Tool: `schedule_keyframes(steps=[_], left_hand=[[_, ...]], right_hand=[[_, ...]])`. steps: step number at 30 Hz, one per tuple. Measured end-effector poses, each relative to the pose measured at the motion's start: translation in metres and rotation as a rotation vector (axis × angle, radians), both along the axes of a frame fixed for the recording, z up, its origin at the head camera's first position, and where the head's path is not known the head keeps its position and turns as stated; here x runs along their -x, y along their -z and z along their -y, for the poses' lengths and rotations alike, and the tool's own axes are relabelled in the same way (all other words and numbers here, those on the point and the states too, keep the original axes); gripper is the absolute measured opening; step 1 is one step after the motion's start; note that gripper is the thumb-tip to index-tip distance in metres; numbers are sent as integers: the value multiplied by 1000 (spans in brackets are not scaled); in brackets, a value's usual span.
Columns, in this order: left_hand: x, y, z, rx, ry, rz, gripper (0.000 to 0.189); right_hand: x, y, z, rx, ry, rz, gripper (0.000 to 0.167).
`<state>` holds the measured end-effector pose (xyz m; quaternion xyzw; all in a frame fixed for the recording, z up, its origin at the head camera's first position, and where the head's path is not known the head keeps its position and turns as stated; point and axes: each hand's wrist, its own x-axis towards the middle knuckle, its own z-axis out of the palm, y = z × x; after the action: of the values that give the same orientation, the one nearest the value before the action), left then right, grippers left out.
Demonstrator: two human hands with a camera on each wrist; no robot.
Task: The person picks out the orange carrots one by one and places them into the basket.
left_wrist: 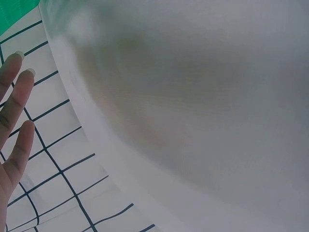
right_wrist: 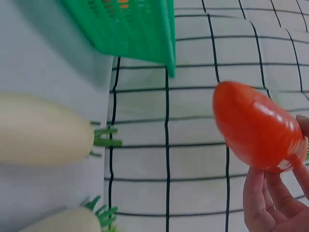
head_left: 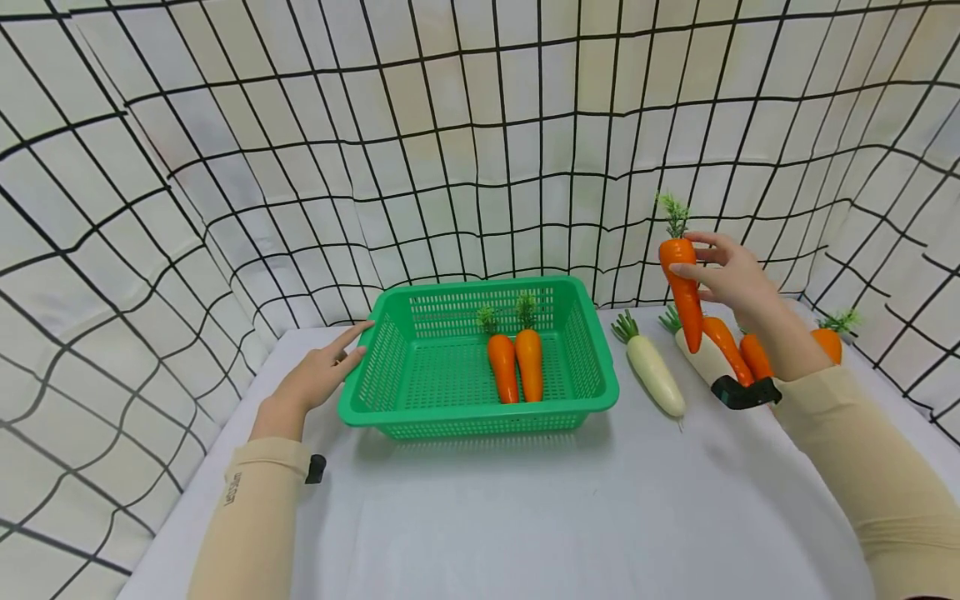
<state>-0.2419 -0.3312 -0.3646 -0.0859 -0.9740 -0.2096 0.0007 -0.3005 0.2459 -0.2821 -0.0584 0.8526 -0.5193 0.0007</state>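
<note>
Carrot [head_left: 681, 283]: glossy orange and tapered, with a feathery green top; held in the air, leaves up and tip down, to the right of a green, rectangular, perforated basket [head_left: 450, 415] and apart from it.
Right hand [head_left: 731, 271]: thumb and fingers pinch the carrot near its thick end.
Left hand [head_left: 311, 379]: fingers extended and parted, gripping nothing, tips at the basket's left rim.
Basket contents: two orange, green-topped carrots [head_left: 529, 367] lying side by side, right of centre, leaves toward the far side.
Right of basket: a long white radish with short green stalks [head_left: 656, 377]; beyond it, a second white radish [head_left: 712, 367] beside loose orange carrots [head_left: 722, 342], partly hidden by the right arm.
Sleeves: beige, long [head_left: 251, 517].
Table: plain white surface [head_left: 480, 517].
Backdrop: white sheeting behind black grid lines [head_left: 525, 92].
</note>
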Motion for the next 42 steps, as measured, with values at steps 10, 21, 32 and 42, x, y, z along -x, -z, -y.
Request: schedule_keyframes(steps=[10,21,32,42], left_hand=[[1,0,0,4,-2,-1,65],[1,-4,-3,8,3,5,64],[1,-3,-4,7,3,6,64],[-1,-5,-4,13,-10,7,64]], right_hand=[[12,-11,45,133,-105,40,73],[22,-12,87,228,-154,77,68],[37,1,140,196,-205,101,62],[43,10,182,216,-255,136,61]])
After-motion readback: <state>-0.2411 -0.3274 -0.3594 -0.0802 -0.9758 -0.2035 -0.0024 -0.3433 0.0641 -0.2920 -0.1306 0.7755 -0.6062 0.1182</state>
